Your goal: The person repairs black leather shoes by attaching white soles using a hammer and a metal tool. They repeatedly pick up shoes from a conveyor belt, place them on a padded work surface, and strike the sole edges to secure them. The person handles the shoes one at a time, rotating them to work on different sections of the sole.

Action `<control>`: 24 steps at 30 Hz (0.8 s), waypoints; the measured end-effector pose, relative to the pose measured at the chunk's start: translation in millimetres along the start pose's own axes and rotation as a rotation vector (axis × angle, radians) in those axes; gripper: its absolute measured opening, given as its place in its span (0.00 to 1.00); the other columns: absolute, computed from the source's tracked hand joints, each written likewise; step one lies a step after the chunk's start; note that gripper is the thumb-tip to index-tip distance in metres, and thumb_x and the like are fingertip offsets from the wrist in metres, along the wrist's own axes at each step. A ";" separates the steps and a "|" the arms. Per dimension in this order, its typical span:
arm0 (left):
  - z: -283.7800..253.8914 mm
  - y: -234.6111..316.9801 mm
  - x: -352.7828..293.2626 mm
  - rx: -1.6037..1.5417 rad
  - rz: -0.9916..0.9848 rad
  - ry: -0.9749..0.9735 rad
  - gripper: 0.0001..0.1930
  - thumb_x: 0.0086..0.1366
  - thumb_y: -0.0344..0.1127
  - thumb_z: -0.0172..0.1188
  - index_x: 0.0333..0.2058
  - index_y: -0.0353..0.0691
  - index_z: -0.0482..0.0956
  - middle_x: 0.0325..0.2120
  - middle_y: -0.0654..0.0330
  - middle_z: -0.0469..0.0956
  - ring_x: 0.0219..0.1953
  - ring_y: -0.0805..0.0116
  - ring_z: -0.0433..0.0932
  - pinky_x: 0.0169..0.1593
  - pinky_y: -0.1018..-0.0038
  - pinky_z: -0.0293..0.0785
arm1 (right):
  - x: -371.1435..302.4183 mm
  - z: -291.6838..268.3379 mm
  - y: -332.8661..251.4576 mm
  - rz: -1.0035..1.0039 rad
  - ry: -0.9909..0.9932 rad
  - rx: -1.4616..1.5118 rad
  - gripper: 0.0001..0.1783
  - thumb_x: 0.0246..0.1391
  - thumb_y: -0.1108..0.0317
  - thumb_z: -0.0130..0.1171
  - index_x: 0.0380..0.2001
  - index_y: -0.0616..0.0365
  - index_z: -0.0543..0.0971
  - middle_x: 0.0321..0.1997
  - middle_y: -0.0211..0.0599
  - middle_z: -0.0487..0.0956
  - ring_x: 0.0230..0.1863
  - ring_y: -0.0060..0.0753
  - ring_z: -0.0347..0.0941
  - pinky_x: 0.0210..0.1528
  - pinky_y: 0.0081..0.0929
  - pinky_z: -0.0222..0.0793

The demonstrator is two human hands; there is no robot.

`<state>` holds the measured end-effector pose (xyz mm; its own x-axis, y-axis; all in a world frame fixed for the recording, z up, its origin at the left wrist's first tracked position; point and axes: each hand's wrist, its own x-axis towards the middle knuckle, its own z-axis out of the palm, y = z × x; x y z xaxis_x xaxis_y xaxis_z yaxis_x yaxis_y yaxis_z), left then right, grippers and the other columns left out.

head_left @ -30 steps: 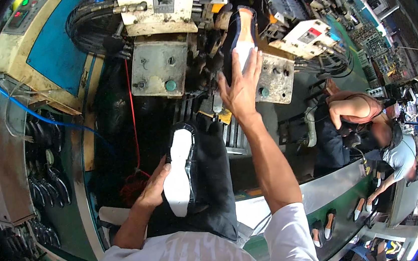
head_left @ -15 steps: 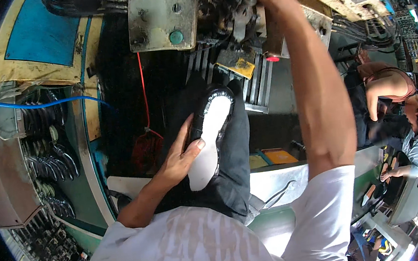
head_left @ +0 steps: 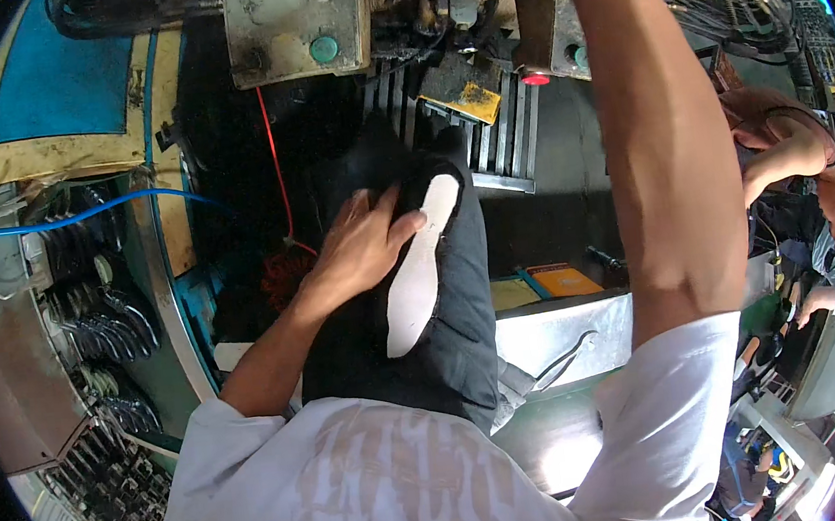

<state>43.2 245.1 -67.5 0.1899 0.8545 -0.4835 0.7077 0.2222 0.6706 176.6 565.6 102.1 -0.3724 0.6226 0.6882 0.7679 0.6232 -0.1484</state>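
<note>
A dark shoe upper with a long white sole board (head_left: 416,283) facing up rests over my dark trouser leg (head_left: 470,326), toe end pointing away. My left hand (head_left: 361,244) grips it from the left side. The thumb lies on the edge of the white board, and the fingers wrap the dark side, partly lost against the black cloth. My right forearm (head_left: 661,127) stretches up past the top edge toward the machine, so the right hand itself is out of the picture.
A greasy control box (head_left: 299,26) with a green button hangs ahead, beside machine parts and a red button (head_left: 536,78). A yellow-edged pedal (head_left: 467,93) sits on metal slats. Racks of dark curved parts (head_left: 106,316) stand left. A co-worker (head_left: 788,139) bends over at right.
The shoe has tilted, its white board now looking narrower. My left hand has shifted slightly forward along it. My right arm has moved rightward and its hand has left the picture.
</note>
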 end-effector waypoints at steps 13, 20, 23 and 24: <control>34.1 19.8 6.7 -0.469 0.054 0.115 0.34 0.78 0.45 0.56 0.76 0.40 0.58 0.71 0.41 0.67 0.73 0.49 0.65 0.75 0.63 0.59 | -386.1 -97.7 -60.4 1.074 -0.290 0.637 0.21 0.69 0.66 0.56 0.59 0.68 0.81 0.60 0.61 0.83 0.64 0.53 0.79 0.66 0.39 0.72; 40.2 23.1 -17.3 -0.384 0.059 0.183 0.36 0.78 0.47 0.55 0.76 0.35 0.56 0.74 0.42 0.63 0.76 0.48 0.61 0.76 0.61 0.57 | -633.9 -211.1 -74.1 1.292 -0.325 -0.387 0.33 0.61 0.57 0.68 0.63 0.66 0.75 0.64 0.61 0.74 0.66 0.64 0.69 0.68 0.55 0.65; 57.5 25.2 -6.4 -0.244 -0.114 0.130 0.43 0.76 0.56 0.55 0.76 0.29 0.54 0.75 0.33 0.56 0.77 0.42 0.57 0.78 0.59 0.52 | -666.3 -235.1 -87.2 1.362 -0.439 -0.563 0.43 0.56 0.51 0.74 0.66 0.68 0.71 0.65 0.64 0.70 0.65 0.69 0.65 0.68 0.59 0.63; 60.7 27.3 -7.3 -0.209 -0.078 0.135 0.42 0.77 0.55 0.54 0.76 0.29 0.55 0.74 0.34 0.57 0.76 0.41 0.59 0.78 0.58 0.53 | -690.8 -238.1 -86.7 1.275 -0.339 -0.605 0.42 0.56 0.48 0.74 0.63 0.69 0.73 0.63 0.66 0.70 0.63 0.68 0.66 0.67 0.60 0.63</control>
<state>102.5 216.5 -79.8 0.0375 0.8830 -0.4678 0.5582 0.3698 0.7428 491.4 -31.3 -191.4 0.6816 0.7235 0.1091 0.7311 -0.6670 -0.1438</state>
